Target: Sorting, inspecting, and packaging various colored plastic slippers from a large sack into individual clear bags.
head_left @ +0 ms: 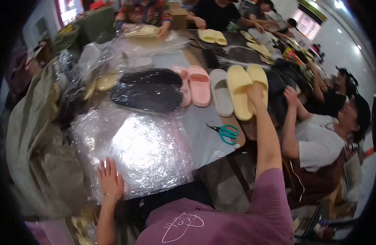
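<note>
At lower left, the left hand [111, 178] lies flat, fingers spread, on a stack of clear plastic zip bags [139, 151], while the right hand [255, 93], fingers closed, grips a pale yellow foam slipper [258, 79] right of centre on the bench [204, 141].

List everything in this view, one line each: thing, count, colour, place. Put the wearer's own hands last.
Foam slide slippers: two, yellow, side by side on the table's right part.
Foam slide slipper: one, grey, left of the yellow pair.
Foam slide slippers: two, pink, left of the grey one.
Slippers in clear bags: two, black, mid-table.
Scissors: one, teal-handled, near the table's right edge.
Stack of clear plastic zip bags: one, transparent with a pink strip, near edge.
Table: one, grey top.
Seated co-workers: several, along the right side and far end.
Left hand: flat on the bag stack.
Right hand: on the yellow slippers; grip unclear.
</note>
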Action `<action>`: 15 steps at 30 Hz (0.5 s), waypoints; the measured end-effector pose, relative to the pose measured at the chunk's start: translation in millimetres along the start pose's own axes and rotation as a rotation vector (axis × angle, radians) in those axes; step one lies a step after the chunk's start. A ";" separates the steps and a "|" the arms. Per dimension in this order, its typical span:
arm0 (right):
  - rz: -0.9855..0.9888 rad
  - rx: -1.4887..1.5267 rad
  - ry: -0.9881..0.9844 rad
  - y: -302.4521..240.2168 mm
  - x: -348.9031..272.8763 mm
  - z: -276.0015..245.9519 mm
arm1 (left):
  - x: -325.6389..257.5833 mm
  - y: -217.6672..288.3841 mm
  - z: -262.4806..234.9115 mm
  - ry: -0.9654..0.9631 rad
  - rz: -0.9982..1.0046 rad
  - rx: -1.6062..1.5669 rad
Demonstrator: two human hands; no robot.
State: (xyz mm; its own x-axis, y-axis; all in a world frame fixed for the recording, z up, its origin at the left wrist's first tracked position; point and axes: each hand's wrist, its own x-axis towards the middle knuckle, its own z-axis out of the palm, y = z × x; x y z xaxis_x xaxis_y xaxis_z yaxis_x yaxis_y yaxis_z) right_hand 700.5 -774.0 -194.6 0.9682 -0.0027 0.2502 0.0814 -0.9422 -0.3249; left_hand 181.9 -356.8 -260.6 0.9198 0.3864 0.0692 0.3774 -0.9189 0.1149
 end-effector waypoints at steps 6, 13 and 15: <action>0.233 -0.118 0.452 -19.5 -12.3 43.3 | -10.2 -3.6 1.7 0.001 -0.055 0.023; -0.495 0.566 0.122 -148.9 -52.8 78.6 | 0.7 -3.7 5.7 -0.017 -0.020 0.006; -0.259 0.684 -0.268 -206.2 -80.0 77.1 | -5.6 -7.0 3.3 -0.033 -0.005 -0.067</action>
State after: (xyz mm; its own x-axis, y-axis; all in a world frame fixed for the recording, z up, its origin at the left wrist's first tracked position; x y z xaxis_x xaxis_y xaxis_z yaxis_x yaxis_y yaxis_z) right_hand 624.6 -553.6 -217.9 0.9156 0.3521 0.1939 0.3559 -0.4859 -0.7983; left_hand 174.4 -352.8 -265.0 0.9213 0.3873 0.0355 0.3752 -0.9090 0.1816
